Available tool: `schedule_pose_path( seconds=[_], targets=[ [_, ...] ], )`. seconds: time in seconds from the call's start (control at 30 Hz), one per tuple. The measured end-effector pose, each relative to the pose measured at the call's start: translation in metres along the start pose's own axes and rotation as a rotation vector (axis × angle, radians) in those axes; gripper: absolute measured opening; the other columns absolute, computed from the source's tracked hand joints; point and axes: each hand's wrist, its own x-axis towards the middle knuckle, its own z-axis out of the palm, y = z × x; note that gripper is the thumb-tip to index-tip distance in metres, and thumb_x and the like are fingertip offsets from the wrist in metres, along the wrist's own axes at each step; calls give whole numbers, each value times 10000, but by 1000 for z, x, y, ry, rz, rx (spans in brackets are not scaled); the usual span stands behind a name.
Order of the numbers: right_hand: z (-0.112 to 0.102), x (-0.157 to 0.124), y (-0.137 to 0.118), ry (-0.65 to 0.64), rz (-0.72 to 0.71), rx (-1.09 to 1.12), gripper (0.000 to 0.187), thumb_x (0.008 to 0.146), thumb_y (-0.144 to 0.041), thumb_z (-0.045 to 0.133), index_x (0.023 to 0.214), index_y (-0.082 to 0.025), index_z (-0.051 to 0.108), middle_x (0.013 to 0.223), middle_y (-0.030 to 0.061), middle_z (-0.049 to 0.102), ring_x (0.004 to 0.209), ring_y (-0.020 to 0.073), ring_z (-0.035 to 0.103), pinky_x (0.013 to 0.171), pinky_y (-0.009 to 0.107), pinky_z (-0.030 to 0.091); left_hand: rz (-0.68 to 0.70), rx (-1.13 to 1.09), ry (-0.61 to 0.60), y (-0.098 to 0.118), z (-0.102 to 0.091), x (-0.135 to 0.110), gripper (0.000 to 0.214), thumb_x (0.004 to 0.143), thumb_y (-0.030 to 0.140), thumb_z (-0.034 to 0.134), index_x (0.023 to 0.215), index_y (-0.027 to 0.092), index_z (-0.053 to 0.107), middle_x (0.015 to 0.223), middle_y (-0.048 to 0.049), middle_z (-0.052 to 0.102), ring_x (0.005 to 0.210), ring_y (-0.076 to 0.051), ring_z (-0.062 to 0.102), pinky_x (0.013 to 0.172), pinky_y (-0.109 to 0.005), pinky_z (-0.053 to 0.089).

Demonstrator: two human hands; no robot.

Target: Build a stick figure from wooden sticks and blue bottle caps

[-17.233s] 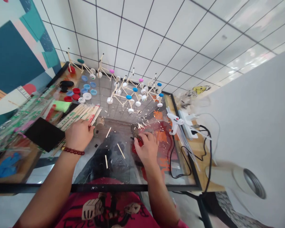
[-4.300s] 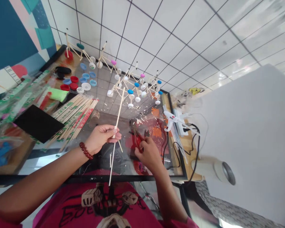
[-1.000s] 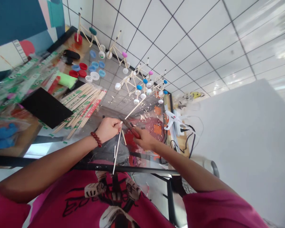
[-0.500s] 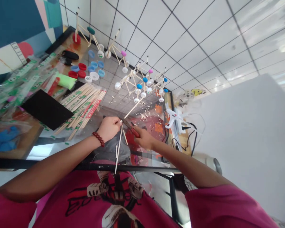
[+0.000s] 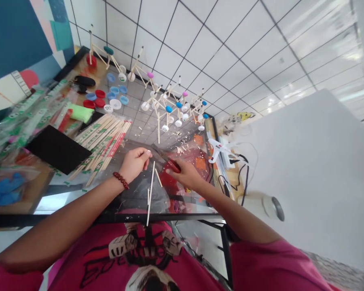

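Right hand (image 5: 186, 174) in a closed grip on red-handled cutters (image 5: 172, 166); left hand (image 5: 135, 163) curled, its hold unclear, nearest a thin wooden stick (image 5: 151, 194) whose long axis runs toward the body.

I count my left hand (image 5: 135, 163) and my right hand (image 5: 185, 174), one bracelet (image 5: 120, 180), one pair of cutters (image 5: 172, 166); four stick models (image 5: 169, 109) at twelve o'clock, one glue gun (image 5: 218, 147) at two, one black sheet (image 5: 58, 148) at ten.
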Motion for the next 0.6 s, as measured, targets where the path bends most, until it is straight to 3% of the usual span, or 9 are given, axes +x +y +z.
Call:
schedule_pose_path(
  seconds=[0.1, 0.2, 0.37, 0.6],
  targets=[
    [-2, -7, 14, 115, 29, -111, 348, 933, -475, 781, 1130, -210, 671, 1066, 90, 715, 974, 277, 686, 855, 369, 506, -175, -366, 7, 11, -3, 0, 195, 885, 324, 819, 848, 164, 714, 700, -23, 735, 615, -146, 706, 618, -245, 551],
    [5, -15, 26, 185, 60, -158, 391, 901, -473, 847, 1138, -212, 676, 1179, 132, 693, 1086, 313, 693, 901, 396, 541, -297, -567, -24, 21, -5, 1, 77, 921, 187, 791, 893, 152, 729, 846, -82, 818, 787, -182, 805, 787, -298, 643],
    [24, -27, 33, 223, 106, -80, 502, 882, -525, 872, 1204, -206, 655, 1220, 137, 674, 1119, 328, 696, 943, 437, 571, -337, -630, 10, 24, -4, 1, 140, 932, 28, 694, 864, 145, 732, 920, -106, 856, 887, -200, 842, 860, -324, 667],
    [44, -32, 32, 302, 43, -37, 610, 891, -591, 861, 1287, -179, 646, 1241, 182, 665, 1169, 395, 661, 1035, 553, 549, -313, -614, 38, 22, -3, 1, 139, 928, 14, 697, 918, 139, 758, 901, -108, 861, 834, -193, 839, 859, -340, 678]
  ],
)
